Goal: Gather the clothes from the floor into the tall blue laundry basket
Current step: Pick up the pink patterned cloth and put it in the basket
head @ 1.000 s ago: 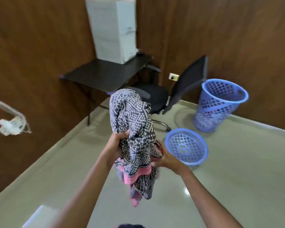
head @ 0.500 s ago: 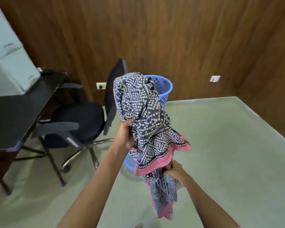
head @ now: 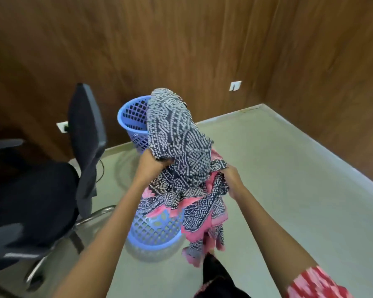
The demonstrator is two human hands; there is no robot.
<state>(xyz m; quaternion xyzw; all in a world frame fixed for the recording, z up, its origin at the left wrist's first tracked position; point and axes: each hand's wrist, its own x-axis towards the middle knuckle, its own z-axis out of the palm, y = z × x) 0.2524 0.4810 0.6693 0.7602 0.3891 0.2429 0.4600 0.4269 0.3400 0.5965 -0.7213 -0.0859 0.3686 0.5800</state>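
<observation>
Both grips are clamped on one bundle of cloth. My left grip (head: 154, 161) has its fingers curled into the dotted cloth (head: 181, 147) from the left side, at the gathered middle of the bundle. My right grip (head: 230, 177) pinches a twisted fold on the right, a little lower and nearer to me. The cloth is dark with rows of white dots and a pink border. It is off the floor (head: 289, 190), held up between my two arms. Its upper part rises in a hump above my left grip and its pink-edged ends hang down below both.

The tall blue laundry basket (head: 129, 117) stands beyond the cloth, near the wooden wall (head: 181, 50), its mouth open toward me. The hump of cloth hides the right part of its rim; whether cloth and basket touch, I cannot tell. A lower blue lattice piece (head: 153, 233) sits on the floor just under the hanging ends, partly covered by them; basket or lid, I cannot say.

Left of the tall basket is a black office chair (head: 86, 130), its back turned toward the basket. A white socket (head: 235, 85) sits on the wall to the right. My right arm shows a pink patterned sleeve (head: 317, 282).
</observation>
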